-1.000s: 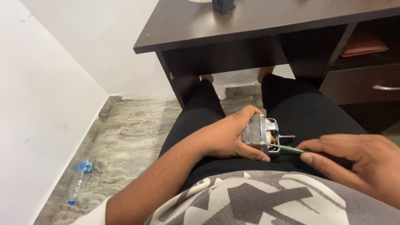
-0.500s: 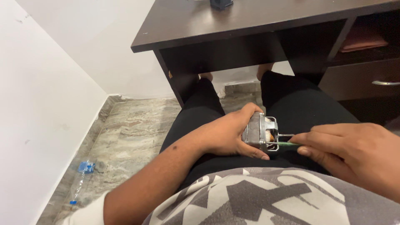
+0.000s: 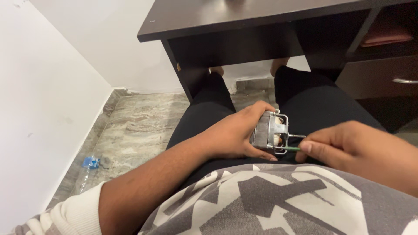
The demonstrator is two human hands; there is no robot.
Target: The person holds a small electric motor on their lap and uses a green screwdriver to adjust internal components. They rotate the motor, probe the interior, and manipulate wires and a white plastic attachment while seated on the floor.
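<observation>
My left hand [image 3: 237,132] grips a small grey metal electric motor [image 3: 269,134] over my lap, its threaded shaft pointing right. My right hand [image 3: 348,150] pinches a thin green tool [image 3: 292,148], probably a small screwdriver, whose tip touches the motor's lower right corner. Most of the tool is hidden inside my fingers. I am seated, with black trousers and a grey patterned top below the hands.
A dark wooden desk [image 3: 244,19] stands just ahead over my knees, with a drawer and metal handle [image 3: 405,81] at the right. Marble floor lies to the left by a white wall, where a clear plastic bottle with a blue label [image 3: 90,165] lies.
My right hand has closed in on the green tool and pushed it up against the motor. The left hand keeps its hold on the motor.
</observation>
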